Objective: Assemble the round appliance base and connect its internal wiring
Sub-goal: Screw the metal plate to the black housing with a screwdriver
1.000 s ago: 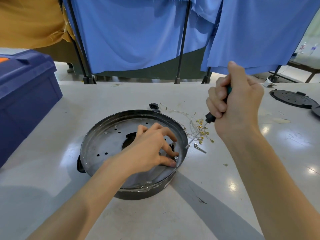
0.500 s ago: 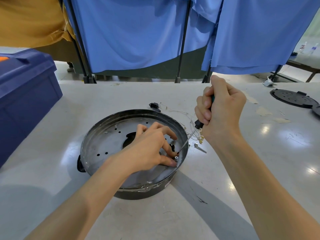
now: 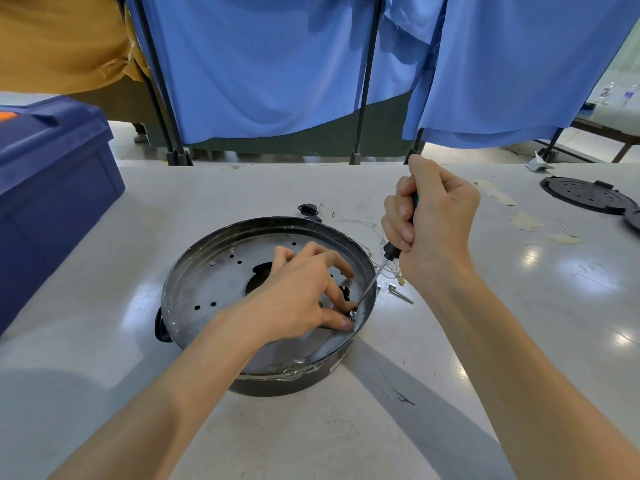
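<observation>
Two hands on this one. The round base (image 3: 214,278) sits mid-bench, open side up, on the pale bench (image 3: 519,306). The left hand (image 3: 298,292) reaches inside it, its fingers (image 3: 341,296) curled down and pinching a small screw (image 3: 353,314) upright by the base's wall at about 4 o'clock. The right hand (image 3: 433,223) is fisted tight around the green handle of a screwdriver (image 3: 390,251), which slants down over the rim so its tip meets the screw head. Just outside the rim at 3 o'clock lie a couple of loose screws (image 3: 400,293). Thin wires (image 3: 349,221) trail off at 1 o'clock, and a black plug socket (image 3: 308,209) sits at 12. A blue bin (image 3: 52,188) stands at 9 o'clock, and a black lid (image 3: 585,195) lies well off at 2.
</observation>
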Tool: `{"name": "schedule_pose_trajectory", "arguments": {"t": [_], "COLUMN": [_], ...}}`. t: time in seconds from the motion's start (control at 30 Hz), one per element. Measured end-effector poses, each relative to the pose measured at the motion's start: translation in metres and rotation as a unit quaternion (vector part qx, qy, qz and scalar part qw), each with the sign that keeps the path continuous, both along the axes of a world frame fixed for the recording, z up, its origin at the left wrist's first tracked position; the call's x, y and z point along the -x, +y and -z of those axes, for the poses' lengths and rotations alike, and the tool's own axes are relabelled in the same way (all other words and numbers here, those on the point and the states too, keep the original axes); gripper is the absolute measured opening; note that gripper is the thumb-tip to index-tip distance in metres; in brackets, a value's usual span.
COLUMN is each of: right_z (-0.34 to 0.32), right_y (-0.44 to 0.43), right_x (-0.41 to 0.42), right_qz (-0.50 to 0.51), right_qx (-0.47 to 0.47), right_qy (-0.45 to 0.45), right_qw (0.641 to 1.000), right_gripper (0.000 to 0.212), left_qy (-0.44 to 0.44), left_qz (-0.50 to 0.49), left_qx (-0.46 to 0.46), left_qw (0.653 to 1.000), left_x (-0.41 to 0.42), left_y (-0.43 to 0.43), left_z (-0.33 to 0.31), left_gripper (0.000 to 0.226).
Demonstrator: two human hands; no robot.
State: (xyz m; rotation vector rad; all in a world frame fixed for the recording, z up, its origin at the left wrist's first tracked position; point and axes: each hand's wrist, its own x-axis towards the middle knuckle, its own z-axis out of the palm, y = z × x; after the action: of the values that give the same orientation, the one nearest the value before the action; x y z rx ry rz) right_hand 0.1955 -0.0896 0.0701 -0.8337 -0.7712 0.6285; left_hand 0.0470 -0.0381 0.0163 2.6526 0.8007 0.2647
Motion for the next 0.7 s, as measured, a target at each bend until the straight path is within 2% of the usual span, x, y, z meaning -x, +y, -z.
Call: {"name": "schedule_pose_trajectory", "arguments": {"t": [0.43, 0.5, 0.57, 0.7], "right_z": [-0.003, -0.004, -0.005, -0.006], "right_y": [-0.003, -0.002, -0.002, -0.005], "right_x": [0.008, 0.013, 0.017, 0.018], "right_qz": [-0.037, -0.048, -0.046, -0.019], "right_qx": [-0.001, -0.005, -0.001, 0.014], "right_qy": [-0.068, -0.088, -0.099, -0.091], "right_qw": [0.997, 0.995, 0.994, 0.996], "right_gripper": [0.047, 0.049, 0.052, 0.055], "left_qy": [-0.006, -0.018, -0.041, -0.148], "left_qz": [0.002, -0.014, -0.021, -0.034], "left_qx": [0.000, 0.036, 0.099, 0.170], "left_qw": [1.000, 0.999, 0.994, 0.974], "left_x": [-0.001, -0.001, -0.001, 0.001], "left_y": [-0.002, -0.002, -0.003, -0.002], "left_z": [-0.001, -0.003, -0.007, -0.018], "left_gripper": [0.021, 0.021, 0.034, 0.036]}}
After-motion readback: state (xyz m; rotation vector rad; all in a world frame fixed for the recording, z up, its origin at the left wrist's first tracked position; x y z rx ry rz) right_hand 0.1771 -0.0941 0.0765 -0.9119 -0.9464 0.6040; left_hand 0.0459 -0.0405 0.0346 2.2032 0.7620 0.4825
